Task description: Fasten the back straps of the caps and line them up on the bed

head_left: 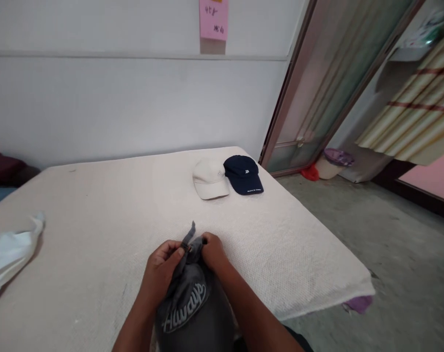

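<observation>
A dark grey cap point(203, 313) with "Always" in pale letters lies at the bottom centre, its brim toward the bottom edge. My left hand point(162, 266) pinches the strap at the cap's back, near a small buckle. Closed on the grey cloth just right of the strap is my right hand point(213, 252), its fingertips partly hidden. One strap end sticks up between the hands. Farther back, a cream cap point(210, 178) and a navy cap point(243, 174) lie side by side, touching.
The caps are on a bed with a pale textured cover point(97, 220). White cloth point(9, 254) lies at left. A pink note point(213, 19) hangs on the wall. A bin point(330, 164) stands on the floor by the sliding door point(310, 88).
</observation>
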`<state>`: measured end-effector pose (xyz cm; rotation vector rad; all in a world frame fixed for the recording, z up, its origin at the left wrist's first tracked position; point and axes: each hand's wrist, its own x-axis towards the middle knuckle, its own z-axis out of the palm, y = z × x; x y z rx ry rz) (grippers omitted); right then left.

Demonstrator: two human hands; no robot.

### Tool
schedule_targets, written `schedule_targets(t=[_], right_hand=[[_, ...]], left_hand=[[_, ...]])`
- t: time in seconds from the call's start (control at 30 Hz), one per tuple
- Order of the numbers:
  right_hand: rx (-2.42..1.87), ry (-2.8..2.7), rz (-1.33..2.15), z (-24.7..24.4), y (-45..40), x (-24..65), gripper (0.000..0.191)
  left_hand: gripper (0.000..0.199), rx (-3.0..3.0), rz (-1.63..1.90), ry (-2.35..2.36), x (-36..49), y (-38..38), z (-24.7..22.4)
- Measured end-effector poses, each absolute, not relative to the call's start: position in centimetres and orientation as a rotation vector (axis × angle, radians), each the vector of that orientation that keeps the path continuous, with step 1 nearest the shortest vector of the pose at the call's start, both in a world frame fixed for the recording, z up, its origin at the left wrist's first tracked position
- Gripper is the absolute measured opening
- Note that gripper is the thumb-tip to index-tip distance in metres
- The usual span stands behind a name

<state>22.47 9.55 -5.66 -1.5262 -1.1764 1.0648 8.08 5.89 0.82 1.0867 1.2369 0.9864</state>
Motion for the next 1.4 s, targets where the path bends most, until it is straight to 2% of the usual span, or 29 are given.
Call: schedule_targets(t=[0.2,0.4,0.5,0.97,1.23,1.4], right_hand=[[-1.347,-1.205,0.889,-3.4,9.1,23.7,0.018],[-0.802,-0.962,1.561,-1.5,8.4,24.4,0.015],[-0.671,-0.929,1.696,-1.2,8.1,24.6,0.012],[-0.537,-0.949,1.884,-0.8,7.6,25.2,0.017],[-0.492,-0.845,1.906,-1.1,7.7,25.0,0.021],[-0.564,-0.91,1.883,-1.2,7.6,24.6,0.017]], left_hand=[[0.017,1.18,0.92,1.238,8.1,6.2,0.3],[0.015,1.192,0.868,1.255,8.3,6.1,0.0],[0.014,1.199,0.861,1.247,8.5,6.0,0.1],[0.012,0.916,0.897,1.13,8.0,5.6,0.3],[0.013,0.826,0.815,1.036,7.8,5.2,1.0],[0.014,0.739,0.837,0.964,8.0,5.0,1.5]])
